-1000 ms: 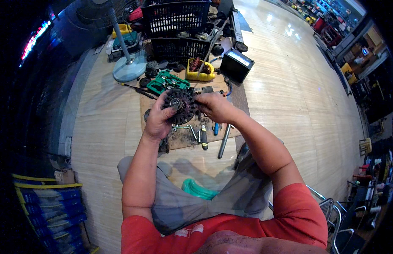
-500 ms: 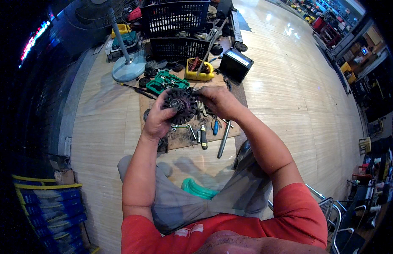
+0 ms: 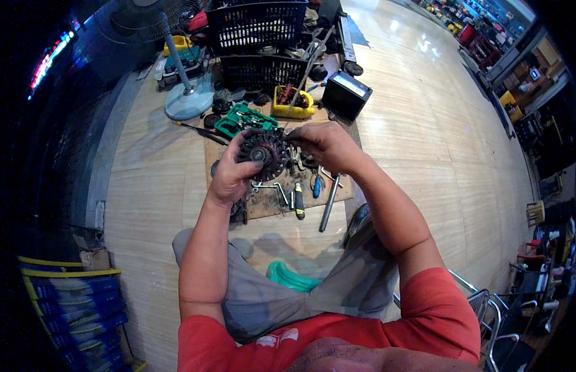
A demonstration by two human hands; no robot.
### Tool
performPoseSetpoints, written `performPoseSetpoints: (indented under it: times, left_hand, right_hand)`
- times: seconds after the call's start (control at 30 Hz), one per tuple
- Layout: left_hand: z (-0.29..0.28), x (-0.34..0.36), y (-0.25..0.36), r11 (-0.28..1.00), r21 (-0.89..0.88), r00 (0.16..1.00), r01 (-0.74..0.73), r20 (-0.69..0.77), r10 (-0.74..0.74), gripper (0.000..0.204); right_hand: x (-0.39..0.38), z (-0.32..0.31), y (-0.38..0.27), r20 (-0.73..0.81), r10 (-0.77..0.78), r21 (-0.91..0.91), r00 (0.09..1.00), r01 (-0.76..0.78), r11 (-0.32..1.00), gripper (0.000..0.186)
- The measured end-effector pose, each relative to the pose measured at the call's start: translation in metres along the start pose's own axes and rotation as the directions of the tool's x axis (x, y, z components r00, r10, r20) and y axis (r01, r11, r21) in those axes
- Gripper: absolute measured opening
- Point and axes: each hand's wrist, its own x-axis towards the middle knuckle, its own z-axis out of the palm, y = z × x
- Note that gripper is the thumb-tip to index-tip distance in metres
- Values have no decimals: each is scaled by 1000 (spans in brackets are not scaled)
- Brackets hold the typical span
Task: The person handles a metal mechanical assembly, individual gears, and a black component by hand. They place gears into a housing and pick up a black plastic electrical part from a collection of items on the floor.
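My left hand point(image 3: 228, 176) grips a dark, greasy finned rotor point(image 3: 274, 160), thumb lying by its round hub and fingers behind the rim. Close to the rotor's far right edge, my right hand point(image 3: 329, 146) is closed in a pinch; whatever sits between its fingertips is too small and dark to name. Beneath both hands lies a stained cardboard sheet point(image 3: 263, 206) with tools on it. Among them are a bent metal wrench point(image 3: 279, 191), a yellow-and-black utility knife point(image 3: 299, 202), blue-handled pliers point(image 3: 316, 186) and a metal tube point(image 3: 329, 204).
Beyond my hands stand a green tool case point(image 3: 244, 119), a yellow container of parts point(image 3: 293, 110), a black battery-like box point(image 3: 347, 96) and stacked dark crates point(image 3: 257, 28). A fan's round base point(image 3: 189, 99) is at far left. A green stool point(image 3: 291, 277) shows between my legs.
My right hand has shifted slightly to the right. The rotor has turned and tilted a little in my left hand, which stays in nearly the same place.
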Motion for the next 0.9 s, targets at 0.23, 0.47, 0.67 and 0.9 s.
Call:
performPoseSetpoints:
  times: [0.23, 0.47, 0.67, 0.9]
  left_hand:
    - [5, 3, -4, 995, 93, 993, -24, -115, 35, 68]
    - [6, 5, -6, 995, 65, 979, -77, -185, 88, 65]
    - [-7, 14, -11, 982, 13, 899, -190, -399, 179, 37]
    - [-24, 18, -4, 939, -117, 834, -323, -504, 224, 28]
  right_hand:
    - [0, 0, -2, -70, 61, -34, 996, -63, 997, 18]
    - [-1, -5, -7, -140, 23, -15, 990, -25, 1000, 15]
    - [-8, 1, -26, -35, 17, 39, 999, -16, 999, 16]
    - [-13, 23, -22, 106, 113, -101, 988, -102, 990, 16]
